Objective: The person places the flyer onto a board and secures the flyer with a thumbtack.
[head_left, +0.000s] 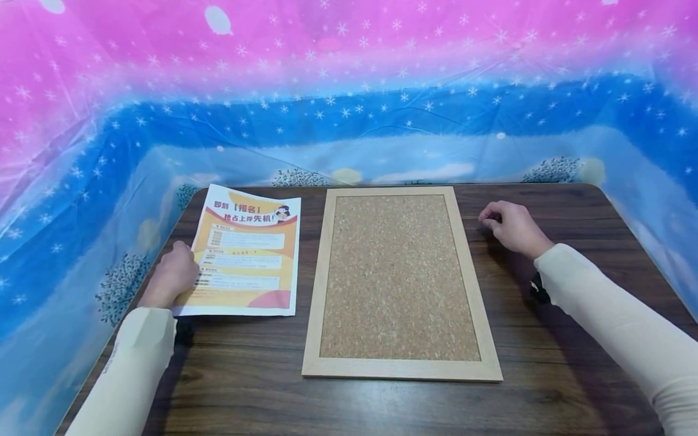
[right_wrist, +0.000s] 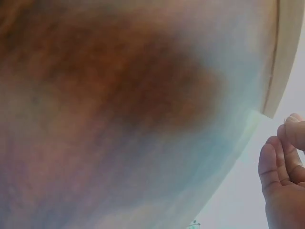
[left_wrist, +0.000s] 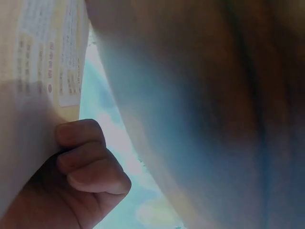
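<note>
A printed flyer (head_left: 245, 254) in yellow, orange and white is on the left in the head view. My left hand (head_left: 172, 275) grips its left edge, and the curled fingers (left_wrist: 88, 157) show beside the sheet in the left wrist view. The part by the hand is off the table. A cork board (head_left: 400, 278) in a pale wooden frame lies flat in the middle. To the right of the board is my right hand (head_left: 511, 227), its fingers loosely bent and the thumb near the index finger. Nothing shows between those fingers (right_wrist: 269, 164) in the right wrist view.
Everything is on a dark wood-grain table (head_left: 240, 387) with rounded far corners. Behind it and along both sides hangs a pink and blue cloth (head_left: 349, 91) with snowflakes. Both forearms wear cream sleeves (head_left: 611, 321).
</note>
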`<control>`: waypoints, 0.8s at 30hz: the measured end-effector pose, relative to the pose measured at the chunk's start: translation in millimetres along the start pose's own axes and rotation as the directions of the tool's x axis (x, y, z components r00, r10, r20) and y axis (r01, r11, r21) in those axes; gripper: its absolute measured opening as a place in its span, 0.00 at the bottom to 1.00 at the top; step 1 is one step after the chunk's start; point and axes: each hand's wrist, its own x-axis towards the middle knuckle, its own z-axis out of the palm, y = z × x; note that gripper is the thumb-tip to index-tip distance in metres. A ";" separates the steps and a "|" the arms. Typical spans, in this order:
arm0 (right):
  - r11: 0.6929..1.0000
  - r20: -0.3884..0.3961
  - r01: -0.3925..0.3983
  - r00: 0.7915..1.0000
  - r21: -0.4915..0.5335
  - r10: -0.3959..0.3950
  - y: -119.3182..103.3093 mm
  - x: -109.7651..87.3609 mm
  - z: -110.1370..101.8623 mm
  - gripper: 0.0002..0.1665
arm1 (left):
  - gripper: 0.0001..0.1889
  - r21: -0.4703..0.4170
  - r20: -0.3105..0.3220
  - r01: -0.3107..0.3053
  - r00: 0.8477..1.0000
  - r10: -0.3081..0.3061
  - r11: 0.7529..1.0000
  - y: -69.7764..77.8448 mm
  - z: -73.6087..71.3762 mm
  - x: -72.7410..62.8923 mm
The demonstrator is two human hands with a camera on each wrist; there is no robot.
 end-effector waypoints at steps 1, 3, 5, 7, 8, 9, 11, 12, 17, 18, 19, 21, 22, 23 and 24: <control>1.000 -0.004 -0.002 1.000 0.006 0.002 -1.5 -0.5 -1.8 0.09 | 0.23 -0.001 -0.010 -0.015 1.000 0.015 1.000 0.5 -2.0 -0.4; 1.000 -0.013 -0.005 1.000 0.019 0.005 -4.5 -1.1 -5.2 0.09 | 0.22 -0.004 -0.030 -0.044 0.999 0.044 0.999 1.8 -6.0 -1.7; 1.000 -0.019 -0.004 1.000 0.030 0.005 -7.3 -1.5 -8.8 0.09 | 0.21 -0.009 -0.046 -0.069 0.997 0.069 0.998 3.4 -10.4 -3.4; 0.999 -0.028 0.001 1.000 0.034 0.000 -9.5 -2.0 -12.8 0.09 | 0.21 -0.015 -0.059 -0.082 0.995 0.081 0.996 4.3 -14.0 -5.3; 0.999 -0.033 0.004 0.999 0.036 -0.003 -10.4 -2.2 -14.8 0.09 | 0.21 -0.025 -0.057 -0.086 0.995 0.084 0.996 4.9 -16.1 -6.7; 0.999 -0.038 0.006 0.999 0.036 -0.005 -11.4 -2.6 -16.8 0.09 | 0.22 -0.033 -0.054 -0.092 0.994 0.091 0.995 5.4 -17.9 -8.2; 1.000 -0.049 0.012 0.999 0.029 -0.011 -12.9 -3.1 -19.8 0.09 | 0.23 -0.052 -0.047 -0.098 0.994 0.096 0.994 6.7 -20.9 -11.3; 0.999 -0.052 0.013 0.999 0.029 -0.011 -13.3 -3.2 -21.0 0.09 | 0.23 -0.062 -0.047 -0.101 0.994 0.098 0.993 7.7 -22.1 -12.8; 1.000 -0.063 0.001 0.998 0.029 0.000 -15.3 -3.5 -23.7 0.10 | 0.23 -0.070 -0.055 -0.121 0.992 0.117 0.990 17.4 -24.7 -19.1; 1.000 -0.064 0.001 0.998 0.031 0.001 -15.5 -3.2 -23.6 0.10 | 0.23 -0.066 -0.060 -0.122 0.991 0.118 0.990 19.7 -24.8 -20.0; 1.000 -0.067 0.000 0.998 0.031 0.002 -15.9 -2.8 -23.4 0.10 | 0.23 -0.062 -0.061 -0.125 0.991 0.121 0.990 22.1 -24.6 -20.8; 0.999 -0.071 0.002 0.997 0.035 0.000 -16.6 -1.8 -22.7 0.10 | 0.24 -0.060 -0.056 -0.132 0.990 0.129 0.989 26.1 -24.8 -22.5; 0.999 -0.074 0.006 0.997 0.035 -0.004 -17.0 -1.2 -22.3 0.10 | 0.24 -0.060 -0.053 -0.135 0.990 0.132 0.989 28.0 -24.8 -23.4; 0.999 -0.075 0.009 0.997 0.037 -0.006 -17.5 -0.6 -22.0 0.09 | 0.24 -0.062 -0.048 -0.138 0.990 0.136 0.988 29.8 -24.7 -24.1; 0.999 -0.076 0.012 0.997 0.038 -0.009 -18.0 0.0 -21.6 0.09 | 0.24 -0.064 -0.042 -0.139 0.990 0.137 0.988 31.5 -24.5 -24.9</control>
